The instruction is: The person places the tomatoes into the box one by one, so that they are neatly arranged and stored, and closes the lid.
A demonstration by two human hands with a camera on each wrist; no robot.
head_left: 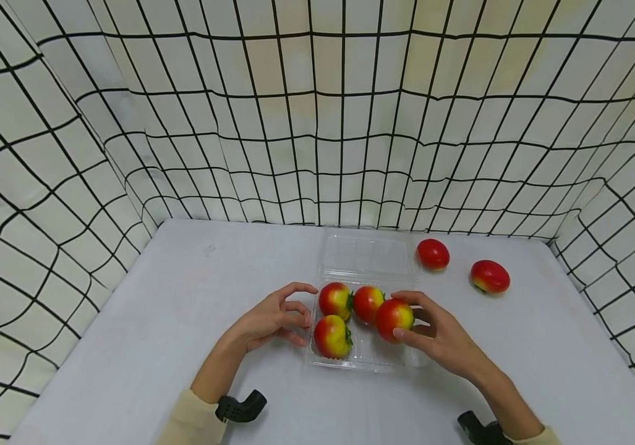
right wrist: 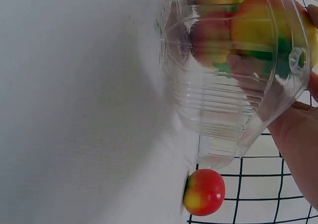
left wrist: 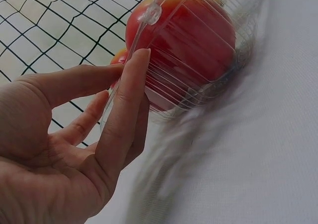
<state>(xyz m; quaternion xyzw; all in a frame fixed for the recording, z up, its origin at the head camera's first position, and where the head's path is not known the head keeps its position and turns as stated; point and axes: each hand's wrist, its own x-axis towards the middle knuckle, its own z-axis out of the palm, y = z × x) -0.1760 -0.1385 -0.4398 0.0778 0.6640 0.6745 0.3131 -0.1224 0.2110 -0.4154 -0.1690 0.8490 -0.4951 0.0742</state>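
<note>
A clear plastic clamshell box (head_left: 350, 364) lies on the table with its lid (head_left: 367, 253) folded back. Three red-and-yellow tomatoes with green tops sit in it: one at the back left (head_left: 335, 299), one at the front left (head_left: 331, 337), one in the middle (head_left: 367, 303). My right hand (head_left: 439, 334) grips another tomato (head_left: 394, 319) over the box's right part; through the clear wall its fingers show around it in the right wrist view. At the left edge, my left hand (head_left: 272, 315) pinches the box's rim (left wrist: 130, 60) between its fingers.
Two more red tomatoes lie on the white table (head_left: 228, 266) to the right of the lid, one near it (head_left: 433, 254) and one farther right (head_left: 490, 276). Black wire mesh (head_left: 317, 136) over pale walls encloses the back and both sides.
</note>
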